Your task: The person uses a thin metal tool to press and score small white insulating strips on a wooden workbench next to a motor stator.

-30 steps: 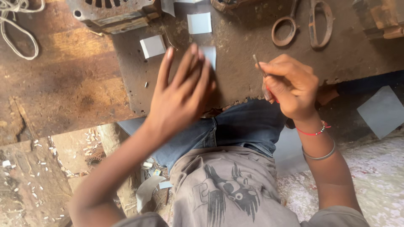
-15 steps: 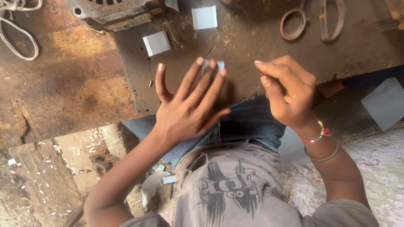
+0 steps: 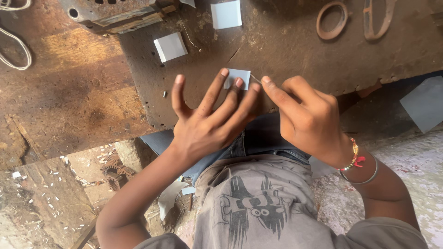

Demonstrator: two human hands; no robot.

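Observation:
A small pale grey square piece (image 3: 240, 77) lies on a rusty metal plate (image 3: 286, 50). My left hand (image 3: 207, 122) is spread flat, back up, with its fingertips resting on the square's near edge. My right hand (image 3: 307, 117), with a red thread and a metal bangle at the wrist, is curled just to the right. It pinches a thin metal pin (image 3: 255, 77) whose tip touches the square's right corner. My knees in blue jeans (image 3: 263, 138) are under both hands.
Two more pale squares (image 3: 170, 46) (image 3: 226, 14) lie farther back on the plate. Rusty shear handles (image 3: 331, 20) are at the back right, a metal motor housing (image 3: 110, 11) at the back left. A white cord (image 3: 20, 48) lies on the wooden board. A grey sheet (image 3: 425, 103) is on the floor at the right.
My left hand slid right and forward until its fingertips came onto the square. My right hand came down and left, bringing the pin to the square's corner.

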